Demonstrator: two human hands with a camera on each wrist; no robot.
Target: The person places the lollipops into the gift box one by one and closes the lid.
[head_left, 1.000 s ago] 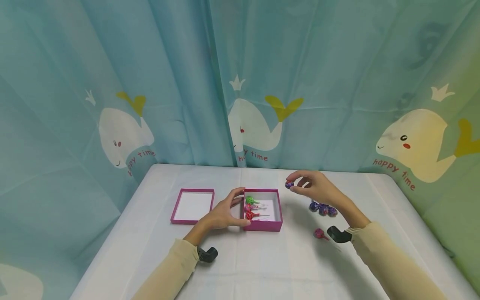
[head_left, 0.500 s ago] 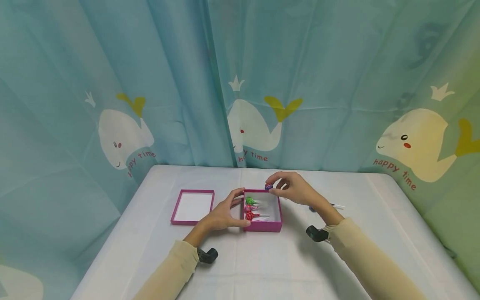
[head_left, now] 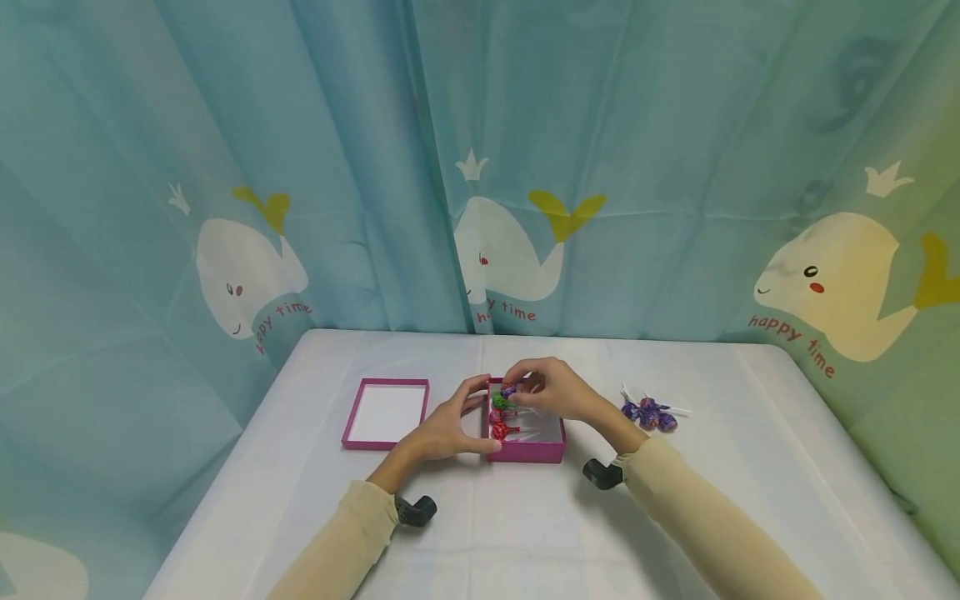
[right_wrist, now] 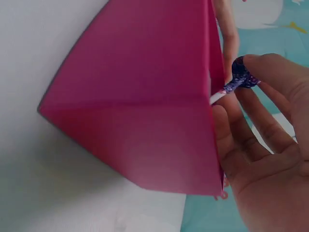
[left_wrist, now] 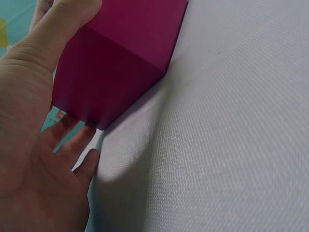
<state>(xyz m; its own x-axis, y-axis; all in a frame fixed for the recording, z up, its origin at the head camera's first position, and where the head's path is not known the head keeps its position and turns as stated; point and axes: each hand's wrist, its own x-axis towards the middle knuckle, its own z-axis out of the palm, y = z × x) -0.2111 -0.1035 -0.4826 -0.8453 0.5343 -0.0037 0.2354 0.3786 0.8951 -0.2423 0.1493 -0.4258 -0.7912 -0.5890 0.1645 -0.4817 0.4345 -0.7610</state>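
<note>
A magenta box (head_left: pixel 531 452) stands open on the white table, with green, pink and red lollipops (head_left: pixel 499 431) along its left side. My left hand (head_left: pixel 444 429) grips the box's left side, thumb at the front corner and fingers at the back; the left wrist view shows this hand (left_wrist: pixel 53 125) against the box (left_wrist: pixel 111 72). Over the box's back part, my right hand (head_left: pixel 558 390) pinches a purple-wrapped lollipop (head_left: pixel 508 389) by its head. In the right wrist view the lollipop (right_wrist: pixel 241 77) has its white stick partly hidden behind the box wall (right_wrist: pixel 159 140).
Left of the box lies a magenta-rimmed lid (head_left: pixel 386 414), white inside. Several purple-wrapped lollipops (head_left: pixel 648 414) lie in a group on the table (head_left: pixel 480 533) at the right. A blue curtain with whale prints hangs behind.
My right hand has moved left and down from beside the box to over its back left part, carrying the purple lollipop. The left hand has kept its grip on the box.
</note>
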